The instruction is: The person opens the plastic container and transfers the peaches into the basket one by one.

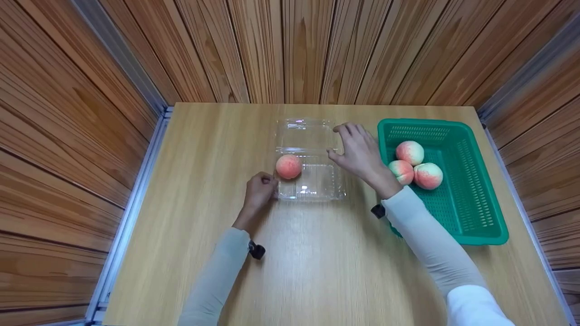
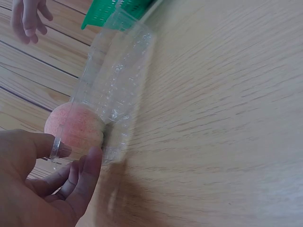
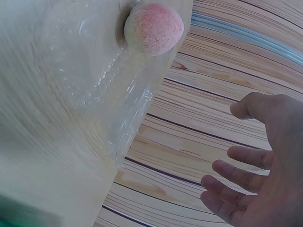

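A clear plastic clamshell box (image 1: 317, 181) lies unfolded on the table, its lid half (image 1: 306, 135) toward the back. One pink peach (image 1: 288, 167) sits in the left part of the near half. My left hand (image 1: 260, 192) pinches the box's left rim between thumb and fingers, beside the peach; the left wrist view shows the rim (image 2: 57, 142) at the thumb. Above the box's right side is my right hand (image 1: 360, 151), fingers spread and apart from the peach. Nothing is in that hand (image 3: 255, 165) in the right wrist view.
A green plastic basket (image 1: 491, 199) stands at the right of the table, with three pink and pale peaches (image 1: 410, 153) grouped toward its left side. Wood-plank walls (image 1: 303, 54) enclose the table (image 1: 317, 271) at the back and both sides.
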Demonstrator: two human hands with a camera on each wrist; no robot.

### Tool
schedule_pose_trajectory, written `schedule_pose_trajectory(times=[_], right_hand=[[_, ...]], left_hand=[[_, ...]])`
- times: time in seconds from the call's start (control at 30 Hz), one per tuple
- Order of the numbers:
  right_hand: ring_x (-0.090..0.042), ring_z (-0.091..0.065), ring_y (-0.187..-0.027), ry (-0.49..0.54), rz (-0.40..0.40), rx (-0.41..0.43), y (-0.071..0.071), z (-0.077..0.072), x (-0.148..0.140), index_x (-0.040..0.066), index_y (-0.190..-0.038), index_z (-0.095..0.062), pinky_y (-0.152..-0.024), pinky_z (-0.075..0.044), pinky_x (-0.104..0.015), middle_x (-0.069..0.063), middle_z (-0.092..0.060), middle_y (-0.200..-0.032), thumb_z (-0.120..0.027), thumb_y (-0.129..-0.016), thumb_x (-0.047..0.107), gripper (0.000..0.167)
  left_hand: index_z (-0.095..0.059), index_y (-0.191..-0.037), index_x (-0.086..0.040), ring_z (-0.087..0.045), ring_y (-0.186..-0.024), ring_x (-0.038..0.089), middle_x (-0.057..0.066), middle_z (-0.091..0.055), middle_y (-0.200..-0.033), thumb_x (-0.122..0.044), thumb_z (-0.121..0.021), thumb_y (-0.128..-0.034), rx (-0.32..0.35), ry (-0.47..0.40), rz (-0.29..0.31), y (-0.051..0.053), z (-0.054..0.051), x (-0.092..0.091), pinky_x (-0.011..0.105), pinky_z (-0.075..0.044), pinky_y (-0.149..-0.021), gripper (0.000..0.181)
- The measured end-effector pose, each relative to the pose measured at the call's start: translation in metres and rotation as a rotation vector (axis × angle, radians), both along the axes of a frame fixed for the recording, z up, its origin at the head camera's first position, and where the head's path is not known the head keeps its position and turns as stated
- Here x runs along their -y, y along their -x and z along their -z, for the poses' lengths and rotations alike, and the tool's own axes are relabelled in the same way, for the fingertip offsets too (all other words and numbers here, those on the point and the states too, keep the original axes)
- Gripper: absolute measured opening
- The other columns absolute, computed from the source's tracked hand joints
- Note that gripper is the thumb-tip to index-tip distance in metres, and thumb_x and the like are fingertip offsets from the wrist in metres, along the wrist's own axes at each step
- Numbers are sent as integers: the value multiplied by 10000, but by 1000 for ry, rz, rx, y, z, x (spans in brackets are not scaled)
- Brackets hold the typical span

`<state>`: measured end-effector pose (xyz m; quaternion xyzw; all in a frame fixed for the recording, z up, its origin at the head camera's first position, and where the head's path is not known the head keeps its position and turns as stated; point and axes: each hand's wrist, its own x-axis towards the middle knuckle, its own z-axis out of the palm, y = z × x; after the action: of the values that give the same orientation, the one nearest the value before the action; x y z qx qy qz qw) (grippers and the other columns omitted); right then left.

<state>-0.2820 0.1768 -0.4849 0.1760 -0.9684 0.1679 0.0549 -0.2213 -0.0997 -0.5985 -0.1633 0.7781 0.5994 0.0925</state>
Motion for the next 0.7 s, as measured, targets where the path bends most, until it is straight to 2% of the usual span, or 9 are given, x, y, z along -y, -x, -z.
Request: schedule_pose_trajectory(times=[0.23, 0.5, 0.7], right_hand=[[-371, -529, -1343, 1, -12, 37, -2, -1, 10, 77, -1418, -578, -1158, -446, -565, -164, -565, -1458, -737, -961, 400, 582], [-353, -512, -1358, 3, -39, 57, -4, -1, 23, 102, -1440, -566, -1172, -434, -567, -139, -553, -1492, -750, -954, 391, 594], [-341, -515, -1352, -1, -55, 69, -5, -2, 34, 104, -1446, -560, -1168, -440, -561, -128, -555, -1477, -758, -951, 398, 609]], left_hand=[[-660, -1095, -9, -646, -705, 178, 49, -636, -854, -99, -648, -998, -13, 5, -2, 1, 0, -1, 277, -537, -625, 133], [-669, -1044, 0, -607, -646, 159, 32, -620, -790, -79, -653, -969, -65, 35, -1, -1, 1, -1, 232, -478, -562, 110], [-669, -1056, -1, -591, -655, 134, 28, -617, -803, -89, -647, -973, -54, 45, -7, -1, -1, -1, 227, -468, -571, 123]])
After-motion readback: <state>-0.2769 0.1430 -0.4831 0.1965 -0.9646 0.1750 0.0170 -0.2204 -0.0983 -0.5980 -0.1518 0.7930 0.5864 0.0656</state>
